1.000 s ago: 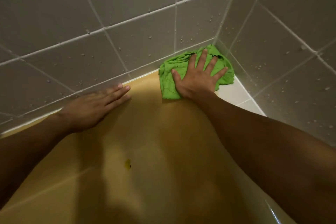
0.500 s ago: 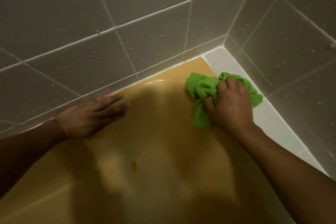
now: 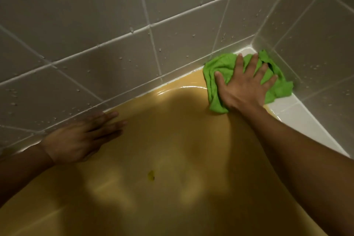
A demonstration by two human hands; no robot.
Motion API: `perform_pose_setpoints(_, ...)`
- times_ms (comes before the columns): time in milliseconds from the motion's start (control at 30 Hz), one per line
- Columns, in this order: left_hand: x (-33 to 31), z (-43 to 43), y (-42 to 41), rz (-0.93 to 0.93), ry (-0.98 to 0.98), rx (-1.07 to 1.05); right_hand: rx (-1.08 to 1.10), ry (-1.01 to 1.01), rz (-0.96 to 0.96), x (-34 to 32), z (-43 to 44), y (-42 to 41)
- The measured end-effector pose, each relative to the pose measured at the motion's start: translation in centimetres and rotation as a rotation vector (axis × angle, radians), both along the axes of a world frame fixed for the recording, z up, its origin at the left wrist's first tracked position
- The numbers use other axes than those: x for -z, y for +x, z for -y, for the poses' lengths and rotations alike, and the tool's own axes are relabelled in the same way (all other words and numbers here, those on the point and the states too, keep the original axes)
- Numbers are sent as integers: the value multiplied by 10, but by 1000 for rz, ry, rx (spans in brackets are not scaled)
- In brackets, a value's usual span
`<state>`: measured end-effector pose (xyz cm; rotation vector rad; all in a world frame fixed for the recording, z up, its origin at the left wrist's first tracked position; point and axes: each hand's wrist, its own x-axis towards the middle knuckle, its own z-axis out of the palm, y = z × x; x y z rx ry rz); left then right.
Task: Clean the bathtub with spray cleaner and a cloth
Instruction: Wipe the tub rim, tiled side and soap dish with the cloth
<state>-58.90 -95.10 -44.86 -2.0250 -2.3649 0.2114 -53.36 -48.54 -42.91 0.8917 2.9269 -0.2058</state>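
In the far corner of the yellow bathtub (image 3: 172, 140), where the two tiled walls (image 3: 95, 15) meet, the green cloth (image 3: 218, 67) lies bunched, partly over a white ledge (image 3: 298, 119). The right hand (image 3: 243, 86) presses flat on it, fingers (image 3: 238, 62) straight and spread, curled round nothing. The left hand (image 3: 76, 140) rests palm-down on the tub beside the wall, fingers (image 3: 113, 120) straight, holding nothing. A small dark spot (image 3: 151, 175) marks the tub between the arms.

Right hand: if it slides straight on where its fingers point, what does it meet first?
Likely the wall near the corner. The right hand presses flat on the cloth, whose far edge seems to reach that wall.
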Motion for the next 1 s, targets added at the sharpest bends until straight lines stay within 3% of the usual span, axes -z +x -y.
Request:
perform_pose_setpoints(200,-1,11,2,16,-29,8,-54,-11,10,3,22,-31)
perform_pose_setpoints(400,-5,8,5,7,12,-2,-295,44,10,8,56,-7)
perform_pose_setpoints(633,-8,14,6,49,10,-15,-458,27,-13,6,23,19)
perform_pose_setpoints(800,-14,21,8,27,44,5,-192,5,-85,11,-4,25)
perform_pose_setpoints(1000,-6,55,22,-88,37,-69,97,-17,-45,9,15,-5)
